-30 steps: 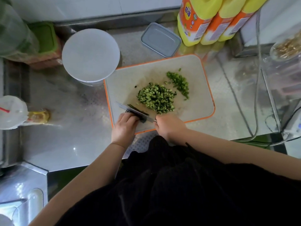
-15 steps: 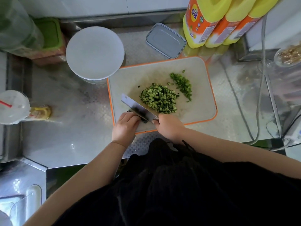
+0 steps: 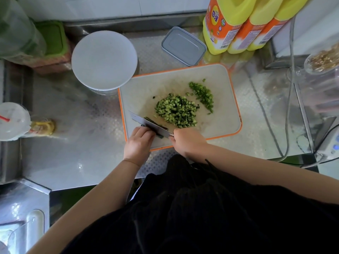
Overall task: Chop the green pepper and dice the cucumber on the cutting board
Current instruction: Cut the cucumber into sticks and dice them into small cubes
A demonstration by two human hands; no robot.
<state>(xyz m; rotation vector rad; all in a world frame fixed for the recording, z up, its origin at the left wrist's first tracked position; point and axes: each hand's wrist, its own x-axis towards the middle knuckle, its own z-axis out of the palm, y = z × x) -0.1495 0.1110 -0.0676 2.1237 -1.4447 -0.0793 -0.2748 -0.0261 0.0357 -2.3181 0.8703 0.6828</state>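
Stainless steel covered the bench (image 3: 73, 143), which carried an orange-rimmed cutting board (image 3: 220, 81), a round white lid (image 3: 104, 59) just behind the board's left corner, a grey lidded box (image 3: 183, 45) and three yellow oil bottles (image 3: 238, 24) at the back. On the board, the diced cucumber (image 3: 176, 111) sat in a heap near the middle, pale cubes edged with dark skin, and the chopped green pepper (image 3: 202, 94) lay in a thinner, brighter band just to its right. Half a second earlier the cleaver (image 3: 150, 125) had been lifted with its flat face showing; now it had dropped low again onto the last cucumber strips (image 3: 158, 135) at the board's near edge, so the dicing looked to be in its final cuts. The right hand (image 3: 189, 142) was closed around the cleaver's handle. The left hand (image 3: 139, 143) was curled, its fingertips pressing the dark strips just beside the blade; how much cucumber remained under it was hidden. The pepper seemed already done.
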